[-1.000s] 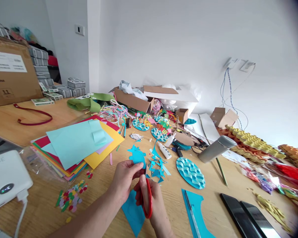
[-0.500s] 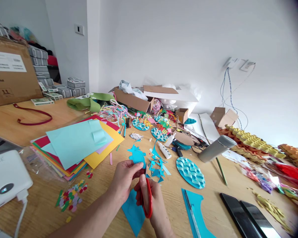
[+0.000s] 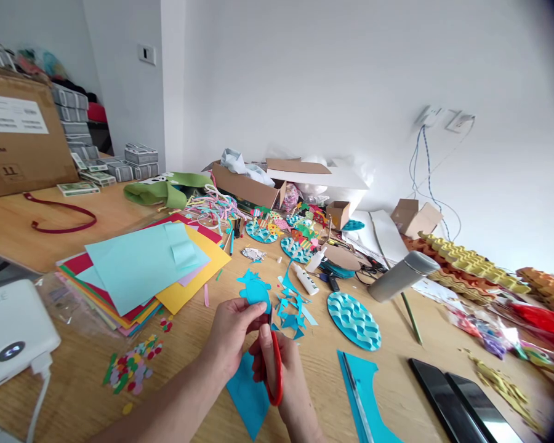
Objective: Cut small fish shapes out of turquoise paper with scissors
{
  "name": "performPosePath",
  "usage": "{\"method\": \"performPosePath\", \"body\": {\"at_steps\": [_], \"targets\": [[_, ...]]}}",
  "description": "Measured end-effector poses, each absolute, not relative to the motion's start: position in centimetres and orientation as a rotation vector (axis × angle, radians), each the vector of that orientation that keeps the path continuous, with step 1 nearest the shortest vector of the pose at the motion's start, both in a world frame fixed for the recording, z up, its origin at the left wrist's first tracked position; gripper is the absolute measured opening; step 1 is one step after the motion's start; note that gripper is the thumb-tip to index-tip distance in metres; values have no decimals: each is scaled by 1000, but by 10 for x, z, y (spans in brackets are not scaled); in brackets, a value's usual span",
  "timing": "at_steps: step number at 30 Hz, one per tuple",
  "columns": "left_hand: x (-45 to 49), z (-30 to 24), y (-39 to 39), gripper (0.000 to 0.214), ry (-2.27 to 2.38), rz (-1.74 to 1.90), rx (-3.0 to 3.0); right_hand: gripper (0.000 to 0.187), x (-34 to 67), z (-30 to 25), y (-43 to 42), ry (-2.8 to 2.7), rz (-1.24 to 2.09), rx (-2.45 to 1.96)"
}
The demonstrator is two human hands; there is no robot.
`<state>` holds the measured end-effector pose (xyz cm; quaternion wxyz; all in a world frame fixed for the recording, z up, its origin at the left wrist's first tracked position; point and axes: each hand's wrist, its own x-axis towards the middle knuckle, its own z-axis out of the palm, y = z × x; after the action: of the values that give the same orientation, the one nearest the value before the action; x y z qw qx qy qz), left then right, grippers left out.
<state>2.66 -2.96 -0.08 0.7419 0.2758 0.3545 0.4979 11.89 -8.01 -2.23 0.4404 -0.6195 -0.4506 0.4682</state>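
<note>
My left hand (image 3: 234,326) pinches a blue paper cutout (image 3: 257,293) with a jagged, curved outline. Red-handled scissors (image 3: 277,375) are in my right hand (image 3: 281,369), their blades against the cutout's lower right edge and partly hidden by my fingers. Below both hands a pointed piece of blue paper (image 3: 250,400) lies on the table. Just right of the cutout are several blue paper scraps (image 3: 292,312). Farther right sits a blue oval with pale wavy strips (image 3: 354,321). A pen (image 3: 357,397) rests on another blue sheet (image 3: 373,409) nearby.
Stacked coloured paper (image 3: 133,264) lies left, with paper dots (image 3: 133,368) before it and a white power device (image 3: 16,332) beyond. A grey tumbler (image 3: 399,277), glue bottle (image 3: 306,280) and two phones (image 3: 445,400) are to the right. Open boxes (image 3: 247,184) stand at the back.
</note>
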Motion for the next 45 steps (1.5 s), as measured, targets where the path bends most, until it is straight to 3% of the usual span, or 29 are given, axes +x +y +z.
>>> {"method": "performPosePath", "body": {"at_steps": [45], "targets": [[27, 2, -29, 21, 759, 1094, 565, 68, 117, -17, -83, -1113, 1178, -1522]]}}
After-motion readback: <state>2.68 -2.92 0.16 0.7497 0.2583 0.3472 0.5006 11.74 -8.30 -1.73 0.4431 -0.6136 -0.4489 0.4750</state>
